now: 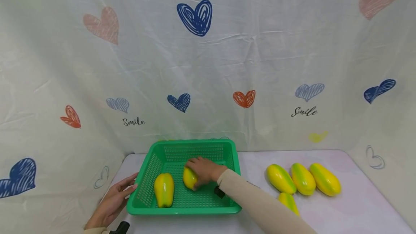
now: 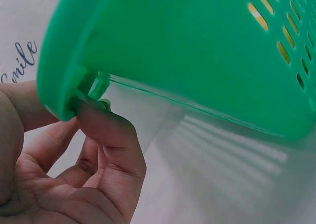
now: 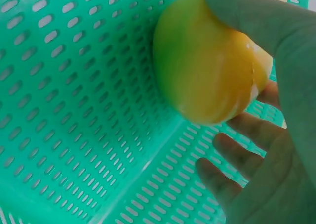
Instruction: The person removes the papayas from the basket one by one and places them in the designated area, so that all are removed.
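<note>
My left hand [image 1: 113, 198] is at the left side of a green plastic basket [image 1: 182, 211]. In the left wrist view, its thumb and forefinger pinch the basket's rim [image 2: 54, 70]. Inside the basket, my right hand [image 1: 206, 170] grips a yellow-green papaya [image 1: 189, 178] from above. The right wrist view shows the thumb over this papaya [image 3: 207, 61] and fingers under its far side, close to the perforated wall. Another papaya [image 1: 164, 190] lies to the left on the basket floor.
Several more papayas [image 1: 303, 178] lie in a group on the white table [image 1: 351, 205], right of the basket. One of them [image 1: 288, 202] is partly hidden by my right sleeve [image 1: 256, 198]. A white curtain [image 1: 208, 64] printed with hearts hangs behind the table.
</note>
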The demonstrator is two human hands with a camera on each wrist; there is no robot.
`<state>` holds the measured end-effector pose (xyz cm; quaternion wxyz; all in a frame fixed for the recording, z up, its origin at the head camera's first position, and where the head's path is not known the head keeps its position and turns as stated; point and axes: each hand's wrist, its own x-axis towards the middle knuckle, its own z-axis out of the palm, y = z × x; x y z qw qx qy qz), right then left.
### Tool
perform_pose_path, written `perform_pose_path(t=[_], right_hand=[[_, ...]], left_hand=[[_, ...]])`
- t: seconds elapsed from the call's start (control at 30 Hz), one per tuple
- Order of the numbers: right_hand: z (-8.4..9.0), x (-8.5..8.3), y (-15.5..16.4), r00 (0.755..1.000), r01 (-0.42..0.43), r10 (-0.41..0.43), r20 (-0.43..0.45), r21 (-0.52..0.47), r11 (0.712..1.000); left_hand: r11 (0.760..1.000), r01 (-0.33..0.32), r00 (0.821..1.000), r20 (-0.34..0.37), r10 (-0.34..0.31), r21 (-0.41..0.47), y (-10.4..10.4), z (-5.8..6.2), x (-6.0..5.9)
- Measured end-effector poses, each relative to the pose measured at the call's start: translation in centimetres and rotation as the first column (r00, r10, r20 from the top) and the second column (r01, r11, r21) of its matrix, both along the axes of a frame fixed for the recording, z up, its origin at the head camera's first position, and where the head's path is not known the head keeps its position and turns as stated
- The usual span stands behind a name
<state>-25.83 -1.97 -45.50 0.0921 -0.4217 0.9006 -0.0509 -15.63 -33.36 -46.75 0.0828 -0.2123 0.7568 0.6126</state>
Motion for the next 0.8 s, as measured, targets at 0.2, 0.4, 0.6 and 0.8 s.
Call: perform_pose_path(t=[0.2,0.4,0.6,0.8], right_hand=[[0.5,0.9,0.6,0.999,0.007,-0.008,0.032,0.024,1.000],[0.9,1.6,1.0,0.993,0.036,-0.039,0.113,0.033,0.999],[0.8,1.5,1.8,0.984,0.084,-0.089,0.157,0.043,0.996],[0.7,1.3,2.7,0.978,0.100,-0.105,0.179,0.034,0.994]], left_hand=[[1.000,-0.003,1.000,0.001,0.003,0.007,0.1,0.1,-0.1],[1.000,-0.002,1.000,-0.010,0.002,0.018,0.1,0.1,0.0],[1.000,-0.005,1.000,-0.009,0.006,0.028,0.1,0.0,0.1],[1.000,0.000,1.000,0.000,-0.001,0.028,0.0,0.3,0.3]])
